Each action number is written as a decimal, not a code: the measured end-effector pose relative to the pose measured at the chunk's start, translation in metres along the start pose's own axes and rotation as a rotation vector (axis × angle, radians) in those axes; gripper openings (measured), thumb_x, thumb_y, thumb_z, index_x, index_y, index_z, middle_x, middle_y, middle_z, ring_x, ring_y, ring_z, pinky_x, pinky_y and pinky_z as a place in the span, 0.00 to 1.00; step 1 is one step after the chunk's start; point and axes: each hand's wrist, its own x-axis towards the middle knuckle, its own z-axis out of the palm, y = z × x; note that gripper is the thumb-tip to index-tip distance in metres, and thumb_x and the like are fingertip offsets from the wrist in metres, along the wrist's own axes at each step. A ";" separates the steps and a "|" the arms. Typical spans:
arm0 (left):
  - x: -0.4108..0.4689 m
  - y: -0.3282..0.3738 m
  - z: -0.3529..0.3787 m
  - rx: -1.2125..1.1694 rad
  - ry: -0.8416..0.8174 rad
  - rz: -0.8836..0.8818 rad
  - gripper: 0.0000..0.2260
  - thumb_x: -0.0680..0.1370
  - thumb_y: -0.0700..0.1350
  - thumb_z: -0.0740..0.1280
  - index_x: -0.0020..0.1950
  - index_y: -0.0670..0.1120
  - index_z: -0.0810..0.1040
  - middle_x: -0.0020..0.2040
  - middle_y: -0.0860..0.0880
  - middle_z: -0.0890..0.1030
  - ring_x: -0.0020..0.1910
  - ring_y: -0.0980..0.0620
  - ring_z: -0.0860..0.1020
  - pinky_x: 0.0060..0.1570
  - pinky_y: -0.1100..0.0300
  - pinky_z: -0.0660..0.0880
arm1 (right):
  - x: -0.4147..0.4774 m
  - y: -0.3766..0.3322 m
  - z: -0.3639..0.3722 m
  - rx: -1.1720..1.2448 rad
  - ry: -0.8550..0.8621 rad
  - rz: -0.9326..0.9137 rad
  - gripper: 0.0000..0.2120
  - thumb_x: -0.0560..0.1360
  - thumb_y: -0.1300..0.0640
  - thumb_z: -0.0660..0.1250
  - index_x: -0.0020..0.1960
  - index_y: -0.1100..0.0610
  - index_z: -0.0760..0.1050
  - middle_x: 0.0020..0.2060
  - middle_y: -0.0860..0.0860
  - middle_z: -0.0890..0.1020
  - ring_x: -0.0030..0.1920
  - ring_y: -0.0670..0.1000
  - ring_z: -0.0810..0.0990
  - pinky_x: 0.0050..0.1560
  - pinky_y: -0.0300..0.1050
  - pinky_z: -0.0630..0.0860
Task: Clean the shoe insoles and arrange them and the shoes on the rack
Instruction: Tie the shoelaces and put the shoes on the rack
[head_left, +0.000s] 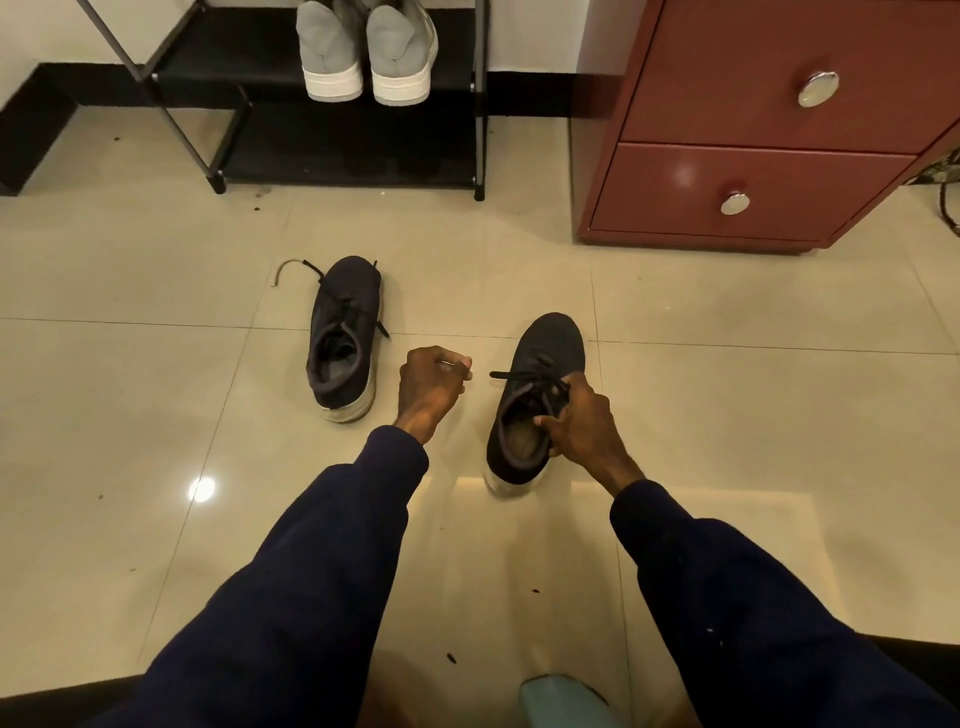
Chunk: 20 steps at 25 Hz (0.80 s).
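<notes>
Two dark sneakers with pale soles sit on the tiled floor. The left sneaker (343, 338) stands alone, laces loose, a grey insole showing inside. My right hand (582, 421) grips the right sneaker (540, 374) at its collar and laces, thumb at the opening where a brownish insole (522, 434) shows. My left hand (431, 384) hovers between the two shoes with fingers curled, holding nothing that I can make out. A black shoe rack (322, 150) stands at the back with a grey pair (363, 52) on a shelf.
A red-brown drawer cabinet (753, 145) with silver knobs stands at the right back. A pale teal object (561, 701) sits at the bottom edge between my arms. A bent wire-like piece (285, 270) lies by the left sneaker's toe. The rack's bottom shelf holds nothing.
</notes>
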 end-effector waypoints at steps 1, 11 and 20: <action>-0.001 -0.002 -0.002 0.006 -0.009 0.015 0.03 0.80 0.43 0.71 0.49 0.43 0.83 0.44 0.46 0.86 0.45 0.46 0.85 0.43 0.58 0.79 | 0.006 -0.001 -0.001 -0.036 0.002 -0.021 0.21 0.74 0.61 0.74 0.59 0.53 0.66 0.48 0.53 0.80 0.41 0.51 0.83 0.30 0.46 0.83; 0.026 -0.006 -0.058 0.085 0.185 0.278 0.05 0.81 0.39 0.68 0.53 0.47 0.83 0.49 0.52 0.84 0.47 0.53 0.83 0.46 0.62 0.80 | 0.091 -0.055 -0.008 -0.502 0.020 -0.069 0.33 0.69 0.58 0.78 0.66 0.57 0.62 0.55 0.60 0.79 0.50 0.61 0.81 0.47 0.58 0.82; 0.083 -0.052 -0.137 0.517 0.255 0.024 0.22 0.72 0.46 0.78 0.66 0.48 0.81 0.55 0.45 0.84 0.53 0.42 0.83 0.49 0.53 0.81 | 0.080 -0.131 0.056 -0.765 0.318 -0.328 0.20 0.66 0.70 0.69 0.56 0.61 0.74 0.52 0.60 0.77 0.54 0.61 0.73 0.48 0.58 0.77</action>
